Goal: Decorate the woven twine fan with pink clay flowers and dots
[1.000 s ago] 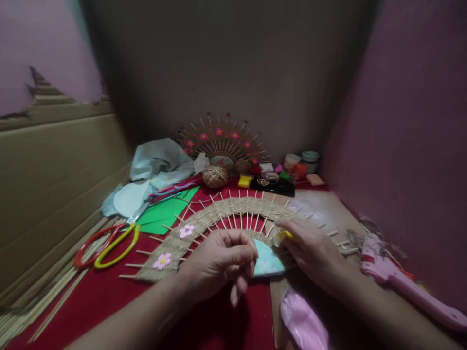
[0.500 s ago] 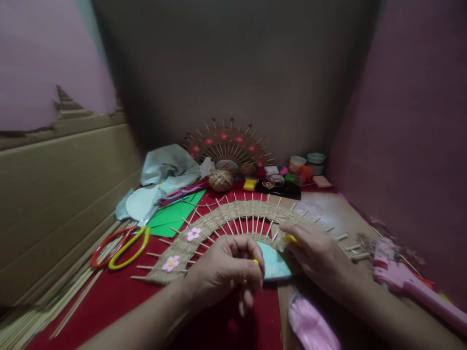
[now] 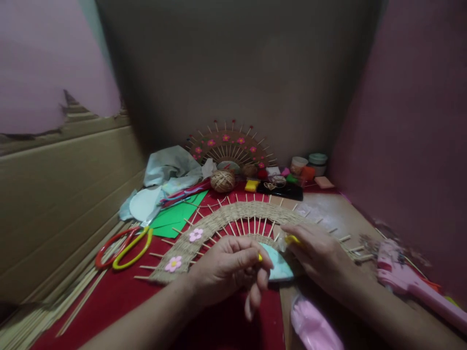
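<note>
A half-round woven fan of twine and wooden sticks [image 3: 233, 215] lies on the red cloth, with two pink flowers [image 3: 196, 235] stuck on its left side and a pale blue centre piece [image 3: 280, 267]. My left hand [image 3: 228, 270] is curled in front of the fan, its fingertips pinching a tiny yellow bit [image 3: 260, 257]. My right hand [image 3: 317, 255] rests on the fan's right side, fingers closed round a yellow lump [image 3: 292, 239].
Red and yellow scissors [image 3: 124, 244] and green paper [image 3: 175, 216] lie at the left. A pink glue gun [image 3: 412, 284] lies at the right, a pink lump [image 3: 314, 328] near me. A twine ball [image 3: 222, 181], a finished fan [image 3: 229, 146], pots and coloured clay sit behind. Cardboard walls surround.
The view has shifted slightly. My left hand's fingers have closed on a small yellow bit that was not visible one second ago. My right hand stays put.
</note>
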The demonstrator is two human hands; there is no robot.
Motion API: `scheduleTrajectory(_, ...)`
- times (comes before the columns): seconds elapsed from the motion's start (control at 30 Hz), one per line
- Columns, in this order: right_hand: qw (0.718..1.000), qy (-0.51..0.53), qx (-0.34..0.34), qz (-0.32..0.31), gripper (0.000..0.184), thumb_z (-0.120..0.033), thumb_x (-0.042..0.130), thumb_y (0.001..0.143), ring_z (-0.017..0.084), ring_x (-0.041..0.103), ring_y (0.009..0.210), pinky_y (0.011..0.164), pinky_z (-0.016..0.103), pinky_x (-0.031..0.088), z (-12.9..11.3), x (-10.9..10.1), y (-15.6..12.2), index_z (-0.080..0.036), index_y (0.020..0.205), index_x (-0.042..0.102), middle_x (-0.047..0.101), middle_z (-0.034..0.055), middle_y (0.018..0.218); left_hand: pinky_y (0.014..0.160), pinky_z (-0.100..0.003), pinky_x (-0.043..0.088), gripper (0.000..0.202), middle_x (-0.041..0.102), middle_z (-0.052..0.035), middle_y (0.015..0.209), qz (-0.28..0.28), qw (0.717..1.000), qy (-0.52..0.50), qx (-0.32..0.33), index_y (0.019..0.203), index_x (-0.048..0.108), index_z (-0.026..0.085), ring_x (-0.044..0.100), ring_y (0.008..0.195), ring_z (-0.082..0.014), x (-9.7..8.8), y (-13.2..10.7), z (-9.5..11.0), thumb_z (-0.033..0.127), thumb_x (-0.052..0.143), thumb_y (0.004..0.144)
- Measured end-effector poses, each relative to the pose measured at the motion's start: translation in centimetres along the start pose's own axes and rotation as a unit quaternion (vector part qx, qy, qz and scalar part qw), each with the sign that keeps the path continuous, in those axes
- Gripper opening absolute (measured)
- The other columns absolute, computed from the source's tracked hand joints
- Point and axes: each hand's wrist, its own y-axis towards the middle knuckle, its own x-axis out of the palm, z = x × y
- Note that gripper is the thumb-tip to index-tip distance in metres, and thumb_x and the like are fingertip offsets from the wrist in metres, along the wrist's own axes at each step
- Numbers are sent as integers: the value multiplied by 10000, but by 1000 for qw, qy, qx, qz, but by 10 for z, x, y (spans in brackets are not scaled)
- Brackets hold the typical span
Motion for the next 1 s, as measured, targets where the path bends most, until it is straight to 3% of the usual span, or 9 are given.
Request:
scheduleTrajectory(0.13,1000,-8,-3,2,288,-108,414,813,226,587,793,679,405,501,0,0,0,-125,1041,590,649,122,895,293,-168,440,41,636,-20,579,23,999,18,32,733,601,134,550,348,-100,-3,0,-1,114,621,704)
scheduleTrajectory(0.23,1000,-13,-3,-1,292,-107,407,810,226,591,787,670,402,502,0,0,1,-123,1037,590,650,124,887,316,-167,461,154,650,-10,625,38,998,19,55,726,585,143,557,364,-91,-3,2,-1,33,640,634)
scheduleTrajectory(0.33,1000,-16,-5,3,301,-108,397,810,218,595,787,674,389,500,0,0,1,-140,1040,587,651,116,887,350,-172,484,62,661,-46,662,32,998,11,47,809,621,131,607,432,-111,-4,4,0,113,600,753)
scheduleTrajectory(0.4,1000,-17,-9,10,298,-115,392,815,214,597,775,669,384,499,0,0,0,-144,1037,589,650,112,874,378,-185,500,137,662,-71,691,16,999,0,36,903,636,118,629,473,-124,-5,4,-1,181,538,831)
scheduleTrajectory(0.53,1000,-16,-9,4,296,-112,401,817,221,595,774,664,387,497,0,0,1,-125,1041,593,649,120,867,429,-210,520,197,663,-96,711,3,1000,7,7,944,636,100,649,518,-145,-5,3,-2,234,531,845)
scheduleTrajectory(0.67,1000,-18,-6,3,299,-103,412,803,226,591,772,658,393,495,-1,-1,1,-119,1037,597,650,124,876,405,-188,493,82,641,-49,643,49,998,48,14,757,626,106,604,457,-111,-2,3,0,108,657,681)
scheduleTrajectory(0.77,1000,-15,-1,3,307,-97,410,798,220,587,761,653,388,492,-2,0,0,-132,1044,590,648,115,868,385,-183,458,175,613,2,644,83,993,65,44,682,562,136,560,420,-86,0,3,4,45,682,594)
scheduleTrajectory(0.9,1000,-7,-1,5,316,-82,415,792,218,582,783,672,392,486,-1,1,-1,-143,1053,581,645,108,887,399,-171,411,136,586,8,607,146,985,69,67,727,566,147,530,419,-71,-5,4,9,186,690,684)
scheduleTrajectory(1.0,1000,1,-7,11,310,-84,420,792,220,578,767,662,398,485,-1,1,-1,-128,1048,588,642,111,870,368,-161,356,266,547,5,536,177,979,69,80,711,605,123,481,382,-58,-12,4,9,382,659,743)
